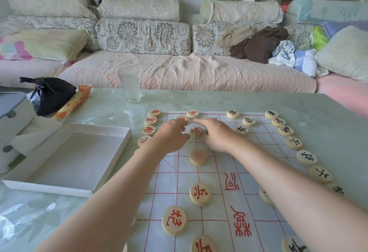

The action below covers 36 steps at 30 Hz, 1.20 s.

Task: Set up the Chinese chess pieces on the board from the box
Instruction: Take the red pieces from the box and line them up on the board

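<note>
A white paper chess board [217, 172] with red grid lines lies on the table. Red-lettered wooden pieces line its left edge [148, 130], black-lettered ones its right edge [306, 157]. Both my hands reach over the far middle of the board. My left hand [171, 137] has its fingertips at a red piece [181, 118], partly hidden beneath them. My right hand [216, 132] lies palm down with fingers stretched forward, beside a red soldier piece [196, 130] that sits between the two hands. The empty white box [65, 158] lies open to the left.
A clear glass [129, 84] stands beyond the board. A black bag [49, 94], an orange packet [72, 102] and a grey-white container [14, 116] sit at the far left. A sofa with cushions and clothes runs behind the table.
</note>
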Available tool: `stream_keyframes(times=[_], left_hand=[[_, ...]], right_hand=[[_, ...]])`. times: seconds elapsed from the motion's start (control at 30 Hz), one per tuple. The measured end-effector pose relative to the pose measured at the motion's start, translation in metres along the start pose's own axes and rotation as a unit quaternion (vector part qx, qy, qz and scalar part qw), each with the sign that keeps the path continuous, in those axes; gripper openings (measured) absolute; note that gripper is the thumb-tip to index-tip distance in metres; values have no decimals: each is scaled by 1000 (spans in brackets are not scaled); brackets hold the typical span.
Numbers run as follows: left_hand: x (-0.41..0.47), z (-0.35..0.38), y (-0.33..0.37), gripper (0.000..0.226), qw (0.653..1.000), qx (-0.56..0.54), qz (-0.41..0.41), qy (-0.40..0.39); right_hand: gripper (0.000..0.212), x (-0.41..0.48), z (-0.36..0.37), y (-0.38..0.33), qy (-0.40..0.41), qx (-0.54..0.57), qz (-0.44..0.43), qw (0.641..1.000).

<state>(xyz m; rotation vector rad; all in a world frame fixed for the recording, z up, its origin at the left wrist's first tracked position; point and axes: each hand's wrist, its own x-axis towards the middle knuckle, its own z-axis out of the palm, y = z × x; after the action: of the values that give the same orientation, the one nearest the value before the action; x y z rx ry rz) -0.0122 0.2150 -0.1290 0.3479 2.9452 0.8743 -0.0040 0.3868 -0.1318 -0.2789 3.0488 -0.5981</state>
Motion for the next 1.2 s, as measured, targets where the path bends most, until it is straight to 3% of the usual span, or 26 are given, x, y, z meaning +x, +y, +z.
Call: stream_keyframes(times=[0.1, 0.27, 0.43, 1.03, 1.13, 1.2], left_hand=[[9, 6, -3, 46, 1000, -11, 2, -7], [18, 15, -6, 48, 1000, -24, 6, -10], [20, 17, -7, 51, 1000, -6, 19, 5], [26, 21, -10, 53, 999, -2, 24, -24], [26, 18, -11, 48, 1000, -21, 16, 10], [30, 10, -15, 38, 996, -21, -3, 81]], right_hand=[[70, 13, 8, 2, -5, -11, -19, 1000], [56, 28, 13, 6, 25, 1, -32, 999], [66, 32, 16, 12, 16, 12, -8, 1000], [55, 33, 20, 10, 51, 22, -1, 998], [64, 33, 18, 12, 37, 44, 10, 998], [64, 33, 13, 13, 38, 80, 17, 996]])
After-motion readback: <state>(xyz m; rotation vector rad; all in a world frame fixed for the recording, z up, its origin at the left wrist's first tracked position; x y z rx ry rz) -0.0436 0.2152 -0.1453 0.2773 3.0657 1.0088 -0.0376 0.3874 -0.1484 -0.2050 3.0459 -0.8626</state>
